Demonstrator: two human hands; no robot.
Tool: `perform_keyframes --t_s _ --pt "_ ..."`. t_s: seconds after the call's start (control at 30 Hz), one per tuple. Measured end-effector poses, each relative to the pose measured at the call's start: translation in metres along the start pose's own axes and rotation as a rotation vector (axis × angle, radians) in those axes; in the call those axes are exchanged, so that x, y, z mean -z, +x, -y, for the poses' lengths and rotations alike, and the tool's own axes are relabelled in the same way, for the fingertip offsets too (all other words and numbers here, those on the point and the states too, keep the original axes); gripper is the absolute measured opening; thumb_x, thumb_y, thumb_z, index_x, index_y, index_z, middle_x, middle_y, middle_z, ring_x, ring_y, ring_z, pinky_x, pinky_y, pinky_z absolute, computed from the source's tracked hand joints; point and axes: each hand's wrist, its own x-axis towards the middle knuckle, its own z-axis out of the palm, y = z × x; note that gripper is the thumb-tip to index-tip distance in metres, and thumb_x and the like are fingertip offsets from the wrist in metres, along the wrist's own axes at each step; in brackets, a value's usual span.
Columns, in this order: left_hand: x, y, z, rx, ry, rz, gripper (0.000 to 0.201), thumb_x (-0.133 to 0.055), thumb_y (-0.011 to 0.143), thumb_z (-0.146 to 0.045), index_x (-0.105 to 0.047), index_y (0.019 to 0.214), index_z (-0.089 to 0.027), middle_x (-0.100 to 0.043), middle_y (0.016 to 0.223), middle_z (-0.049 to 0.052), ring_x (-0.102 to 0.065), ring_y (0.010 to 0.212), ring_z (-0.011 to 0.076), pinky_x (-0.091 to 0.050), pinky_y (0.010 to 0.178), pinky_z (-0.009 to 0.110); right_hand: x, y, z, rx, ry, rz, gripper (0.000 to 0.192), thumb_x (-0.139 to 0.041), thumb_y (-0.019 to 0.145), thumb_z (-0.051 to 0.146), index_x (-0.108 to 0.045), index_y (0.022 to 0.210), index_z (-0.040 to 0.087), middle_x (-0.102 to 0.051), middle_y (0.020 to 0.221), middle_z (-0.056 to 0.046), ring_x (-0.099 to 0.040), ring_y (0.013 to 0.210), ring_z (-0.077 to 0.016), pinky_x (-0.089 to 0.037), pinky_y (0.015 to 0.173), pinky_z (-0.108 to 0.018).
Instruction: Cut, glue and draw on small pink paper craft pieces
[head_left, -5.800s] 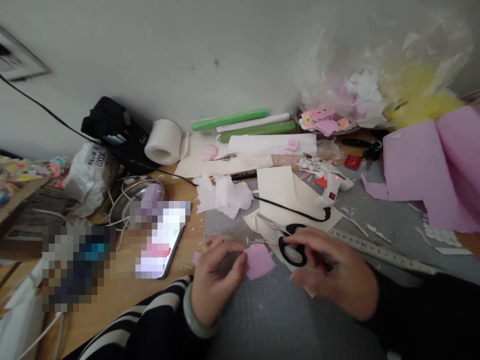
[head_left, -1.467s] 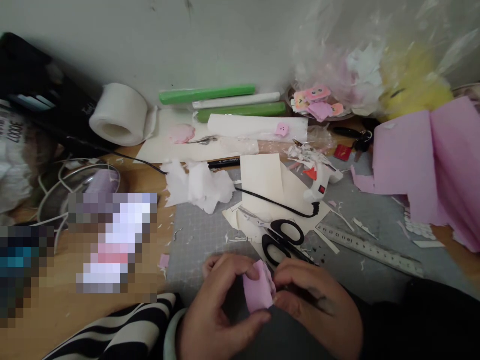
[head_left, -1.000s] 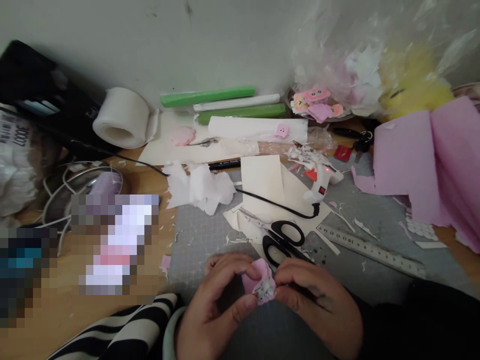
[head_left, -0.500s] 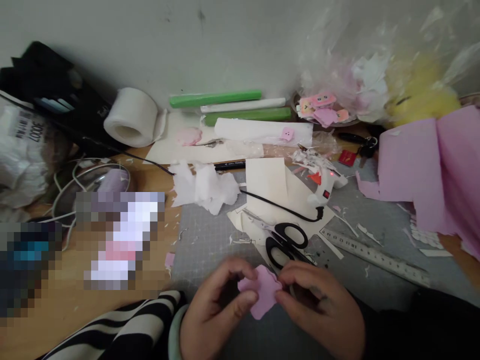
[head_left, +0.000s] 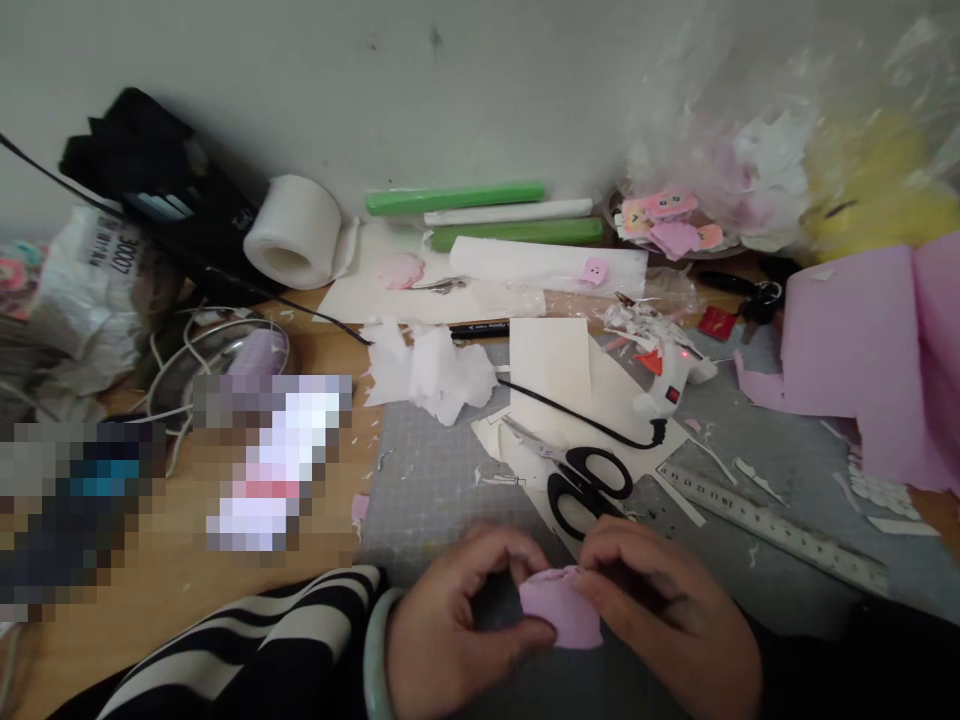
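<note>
Between my hands is a small pink piece [head_left: 562, 612], which looks like paper or thin foam, with a wavy folded upper edge. My left hand [head_left: 465, 625] pinches its left side, thumb below and fingers behind. On the other side, my right hand [head_left: 671, 610] grips the upper right edge between thumb and fingertips. Just beyond my hands lie black-handled scissors [head_left: 589, 485], partly on cream paper [head_left: 550, 365]. A metal ruler [head_left: 780, 525] rests at an angle to their right.
A white corded hot glue gun [head_left: 667, 385] with a red light lies past the scissors. White tissue [head_left: 431, 370], a toilet roll [head_left: 294, 232] and green rolls [head_left: 454, 198] are farther back. Large pink sheets [head_left: 847, 360] stand right. A pixelated phone-like shape [head_left: 277, 470] lies left.
The pink piece has turned from lying flat toward the camera to a folded or tipped shape with its edge up. The whole view has shifted, so the scene sits farther right.
</note>
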Motion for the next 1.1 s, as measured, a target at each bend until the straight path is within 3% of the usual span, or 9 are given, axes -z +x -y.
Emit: perform_keyframes --t_s 0.17,0.37,0.53,0.67,0.77,0.93,1.1 --pt "0.001 0.001 0.0 -0.159 0.17 0.037 0.017 -0.061 0.075 -0.033 -0.059 0.07 -0.017 -0.054 0.063 0.001 -0.048 0.067 0.0157 -0.036 0.062 0.026 -0.006 -0.004 -0.005 0.044 0.073 0.01 0.016 -0.053 0.08 0.029 -0.059 0.067 0.02 -0.052 0.06 0.002 -0.047 0.052 -0.0095 -0.035 0.047 -0.021" --pt "0.001 0.001 0.0 -0.09 0.186 -0.049 0.026 -0.057 0.079 -0.036 -0.053 0.063 -0.016 -0.05 0.062 0.0 -0.046 0.064 0.0143 -0.034 0.058 0.025 -0.009 -0.004 -0.008 0.105 -0.06 0.087 0.009 -0.059 0.073 0.022 -0.06 0.066 0.017 -0.057 0.058 0.0 -0.052 0.051 -0.0108 -0.038 0.045 -0.021" --pt "-0.001 0.002 -0.003 -0.136 0.262 -0.027 0.022 -0.054 0.075 -0.03 -0.046 0.059 -0.018 -0.046 0.058 -0.001 -0.044 0.061 0.0143 -0.034 0.058 0.025 -0.005 -0.005 -0.007 0.077 -0.104 0.178 0.016 -0.054 0.079 0.025 -0.059 0.066 0.017 -0.056 0.06 0.0 -0.053 0.054 -0.0107 -0.04 0.049 -0.02" --pt "-0.003 0.005 -0.008 -0.236 0.363 0.13 0.026 -0.049 0.073 -0.027 -0.036 0.052 -0.019 -0.041 0.05 -0.003 -0.043 0.054 0.0128 -0.033 0.065 0.03 -0.002 -0.004 -0.006 0.101 -0.093 0.162 0.017 -0.057 0.078 0.024 -0.054 0.062 0.018 -0.053 0.057 0.002 -0.05 0.051 -0.0089 -0.038 0.047 -0.019" --pt "-0.002 0.006 -0.012 -0.249 0.383 0.221 0.032 -0.04 0.082 -0.032 -0.035 0.053 -0.019 -0.045 0.049 -0.002 -0.046 0.054 0.0136 -0.033 0.068 0.031 -0.003 -0.004 -0.006 0.088 -0.072 0.17 0.015 -0.056 0.077 0.023 -0.052 0.063 0.019 -0.053 0.059 0.003 -0.05 0.054 -0.0092 -0.038 0.049 -0.019" --pt "0.0 0.004 -0.008 -0.26 0.323 0.188 0.047 -0.027 0.089 -0.051 -0.039 0.056 -0.019 -0.048 0.051 0.0 -0.047 0.054 0.0148 -0.035 0.067 0.032 -0.007 -0.009 -0.005 0.073 -0.035 0.077 0.012 -0.053 0.071 0.014 -0.046 0.063 0.02 -0.05 0.059 0.004 -0.048 0.054 -0.0098 -0.036 0.05 -0.02" --pt "0.0 0.005 0.003 -0.288 0.289 0.19 0.051 -0.025 0.088 -0.055 -0.038 0.054 -0.019 -0.046 0.049 -0.001 -0.046 0.052 0.0138 -0.033 0.068 0.032 -0.011 -0.012 -0.004 0.032 0.059 0.061 0.017 -0.049 0.078 0.02 -0.041 0.063 0.021 -0.045 0.06 0.003 -0.045 0.054 -0.0105 -0.035 0.049 -0.021"
